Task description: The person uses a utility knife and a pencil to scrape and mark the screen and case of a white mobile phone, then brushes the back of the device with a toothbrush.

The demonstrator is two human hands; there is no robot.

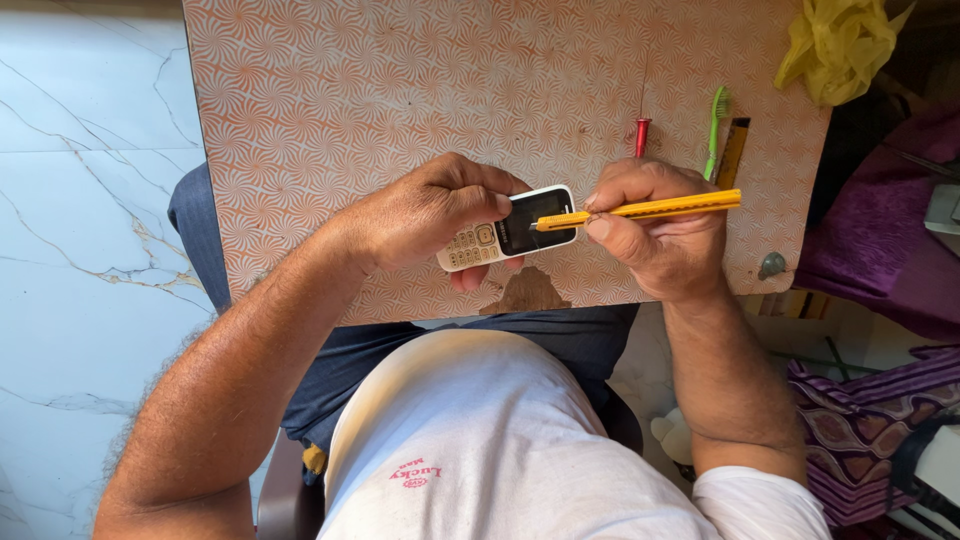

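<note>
Gripped in the left hand point(425, 215) is a small white keypad phone point(508, 228) with glossy dark screen, held over a swirl-patterned orange board point(400, 80). A slim yellow tool point(640, 210) (tip touching the screen) is pinched by the right hand point(655, 235), wrist bent inward.

There is one view only, from a camera on the person's head, facing almost straight down and close in. It takes in both forearms, the white shirt front, the orange swirl-patterned bench point(400, 90) held over the lap, and the white marble floor point(80, 200) along the left edge.
</note>
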